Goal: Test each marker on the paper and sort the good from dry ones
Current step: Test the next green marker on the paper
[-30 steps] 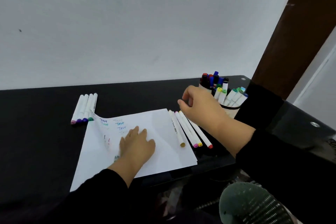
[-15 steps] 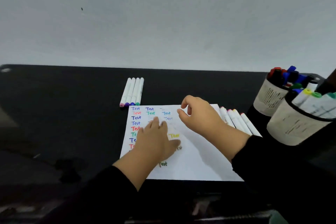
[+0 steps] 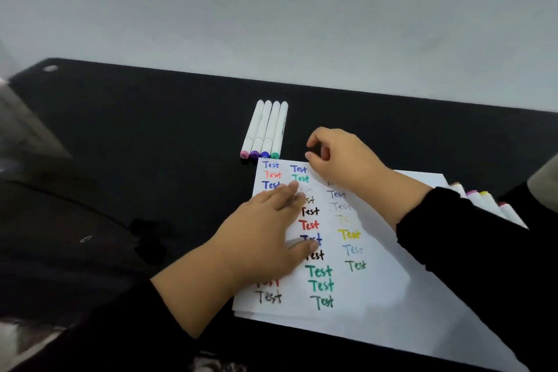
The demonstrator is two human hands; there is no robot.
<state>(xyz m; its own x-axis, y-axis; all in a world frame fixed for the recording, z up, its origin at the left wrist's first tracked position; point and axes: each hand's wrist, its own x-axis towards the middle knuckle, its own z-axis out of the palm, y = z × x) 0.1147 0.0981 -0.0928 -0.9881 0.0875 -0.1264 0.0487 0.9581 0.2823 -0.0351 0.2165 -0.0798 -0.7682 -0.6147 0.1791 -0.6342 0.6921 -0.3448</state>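
Markers (image 3: 265, 130) in a row of four lie just beyond the far left corner of the paper (image 3: 389, 281), and a few more (image 3: 483, 199) sit at its right edge, so some sorting looks done. The paper carries three columns of coloured "Test" words, some faint, which suggests many pens are already tried. The left hand (image 3: 259, 241) presses flat on the paper with fingers straight; the right hand (image 3: 338, 157) hovers over its far edge, thumb and forefinger curled together, seemingly holding nothing.

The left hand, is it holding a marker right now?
No, the left hand lies flat with straight fingers on the paper, and no marker is in it.
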